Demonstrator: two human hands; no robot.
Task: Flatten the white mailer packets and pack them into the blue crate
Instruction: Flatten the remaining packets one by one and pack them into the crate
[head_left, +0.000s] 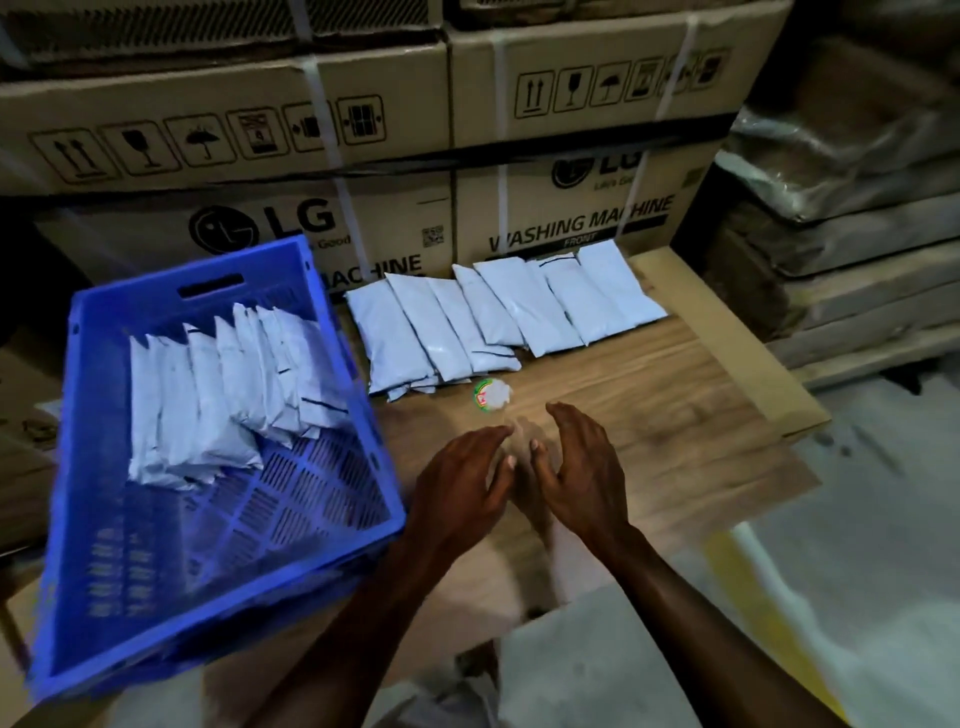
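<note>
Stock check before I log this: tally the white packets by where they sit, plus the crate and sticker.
White packets in the blue crate: about 8
White packets on the wooden board: about 8
Blue crates: 1
Round stickers: 1
Total: about 18; overlaps hide some edges.

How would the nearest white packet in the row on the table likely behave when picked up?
The leftmost packet looks like a soft, slightly puffy plastic pouch, so it would probably sag or bend rather than stay stiff. Its smooth, shiny skin may slide easily between fingers. It overlaps the next packet, so lifting it could nudge that one. Both the left hand and the right hand hold nothing.
</note>
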